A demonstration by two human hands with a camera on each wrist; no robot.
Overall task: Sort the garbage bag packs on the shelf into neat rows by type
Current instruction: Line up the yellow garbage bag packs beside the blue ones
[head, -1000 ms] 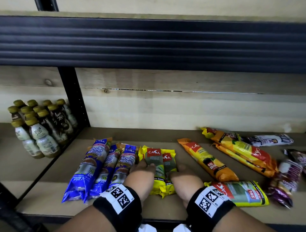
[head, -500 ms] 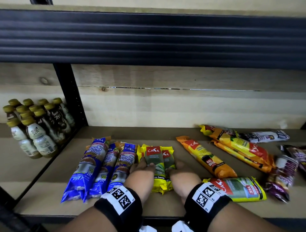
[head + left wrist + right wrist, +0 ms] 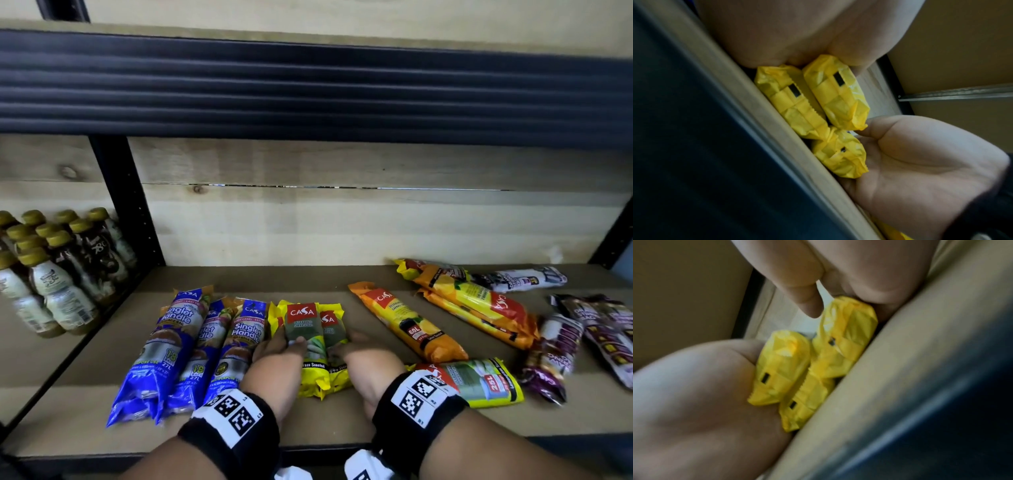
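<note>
Both hands are on the yellow packs (image 3: 313, 346) now, near the front edge of the shelf (image 3: 329, 421), about midway along it. The left hand (image 3: 274, 363) cups them from the left with its thumb laid over the top pack; the right hand (image 3: 366, 359) cups them from the right, fingers curled against the side. So it's a squeeze from both sides, three yellow packs bunched between the palms, and the wrist views show one riding on top of the other two.

Just beside them to the left, the blue packs (image 3: 191, 349) already lie in a row, touching the yellow bundle. That's the line to match, I'd say: press the yellows flat and side by side, ends level with the blues, not stacked.

The wrapping looks slick and crinkly, so a hard squeeze will likely pop the top one up or sideways. Better to ease the palms apart, let it drop into its own slot, then nudge all three against the blues.

One more yellow pack (image 3: 476, 382) lies crosswise toward the front right, just beside the right wrist; it belongs here too. The orange packs (image 3: 445, 308) and purple packs (image 3: 579, 339) lie scattered toward the right edge, unsorted. Plenty left to do.
</note>
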